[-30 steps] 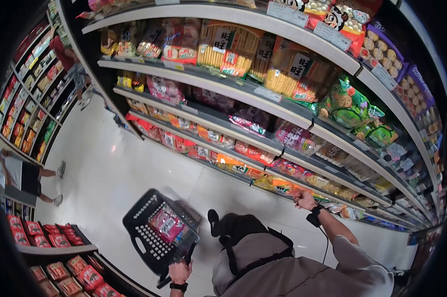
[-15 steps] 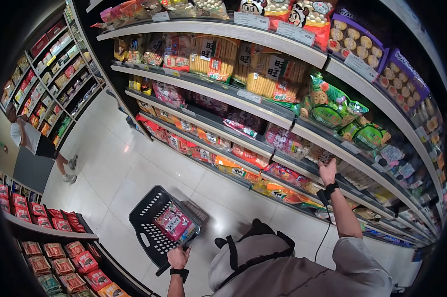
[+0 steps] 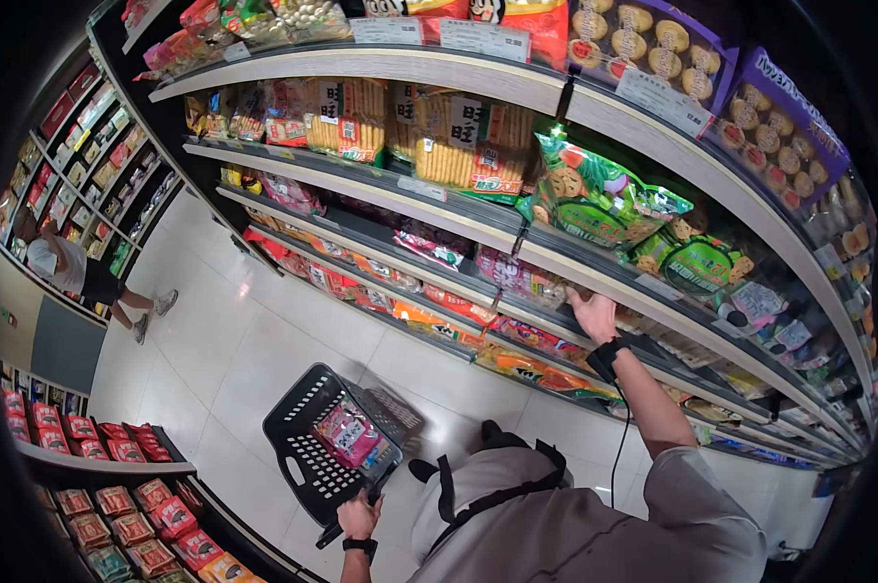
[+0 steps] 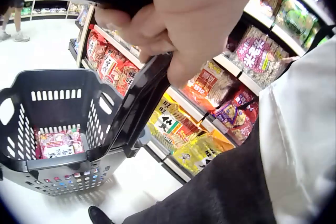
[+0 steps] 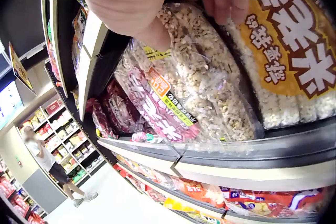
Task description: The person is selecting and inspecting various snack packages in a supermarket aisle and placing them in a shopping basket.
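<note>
In the head view my left hand [image 3: 358, 515] grips the handle of a black wheeled shopping basket [image 3: 308, 486]. The left wrist view shows its fingers curled round the dark handle [image 4: 140, 100]. A pink snack bag [image 4: 58, 145] lies at the bottom of the basket. My right hand [image 3: 594, 316] reaches into a middle shelf. Close up in the right wrist view, it holds the top of a clear bag of puffed grain bars [image 5: 205, 77], thumb on the front and fingers behind. That bag, with a pink label, still leans on the shelf beside an orange-labelled puffed rice bag [image 5: 294, 35].
Curved shelf edges [image 3: 361, 180] run above and below my right hand. Green cookie bags [image 3: 609, 199] sit one shelf up. Red packets [image 3: 172, 515] fill a display at lower left. A person [image 3: 80, 267] stands down the aisle, on the pale tiled floor [image 3: 235, 311].
My right hand has risen from the lower shelves to the puffed grain bag and now holds its top. The left hand stays on the basket handle. The head view has shifted along the shelves.
</note>
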Action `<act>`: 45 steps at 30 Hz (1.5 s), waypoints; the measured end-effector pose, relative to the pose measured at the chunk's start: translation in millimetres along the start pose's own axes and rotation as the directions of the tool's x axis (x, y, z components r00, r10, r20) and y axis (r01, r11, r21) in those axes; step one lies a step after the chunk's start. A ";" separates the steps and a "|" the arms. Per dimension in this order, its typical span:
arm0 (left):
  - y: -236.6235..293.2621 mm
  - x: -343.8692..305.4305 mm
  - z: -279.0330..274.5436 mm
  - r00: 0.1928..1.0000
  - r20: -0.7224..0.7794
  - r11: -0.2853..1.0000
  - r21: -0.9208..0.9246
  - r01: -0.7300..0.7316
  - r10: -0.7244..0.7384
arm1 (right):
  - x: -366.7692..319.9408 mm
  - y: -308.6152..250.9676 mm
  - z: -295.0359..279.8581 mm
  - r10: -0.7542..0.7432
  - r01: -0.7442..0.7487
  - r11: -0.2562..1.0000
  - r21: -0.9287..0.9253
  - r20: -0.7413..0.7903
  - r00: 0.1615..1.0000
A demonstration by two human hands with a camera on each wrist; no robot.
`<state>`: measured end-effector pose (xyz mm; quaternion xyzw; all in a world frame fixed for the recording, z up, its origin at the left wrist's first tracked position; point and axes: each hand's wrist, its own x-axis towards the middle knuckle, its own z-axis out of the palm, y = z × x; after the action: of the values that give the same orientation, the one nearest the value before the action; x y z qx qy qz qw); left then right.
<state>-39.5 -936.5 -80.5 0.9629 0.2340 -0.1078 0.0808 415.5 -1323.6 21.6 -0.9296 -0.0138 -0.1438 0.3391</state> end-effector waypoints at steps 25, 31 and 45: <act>-105.8 59.6 -18.5 0.962 0.272 0.956 0.280 -0.083 0.004 | -23.6 -59.1 -17.0 -0.353 0.404 0.910 -0.096 0.336 0.873; -166.0 86.3 -38.9 0.946 0.323 0.925 0.362 -0.111 -0.013 | -24.0 -78.3 -15.0 -0.279 0.360 0.908 -0.215 0.332 0.901; -193.2 55.5 -31.1 0.925 0.381 0.945 0.302 -0.125 0.000 | -61.8 -104.7 12.9 -0.255 0.325 0.918 -0.229 0.289 0.923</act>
<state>-76.5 -736.5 -84.5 0.9315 0.1621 -0.3242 -0.0302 346.7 -1230.4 60.7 -0.9654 -0.1756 -0.0734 0.1783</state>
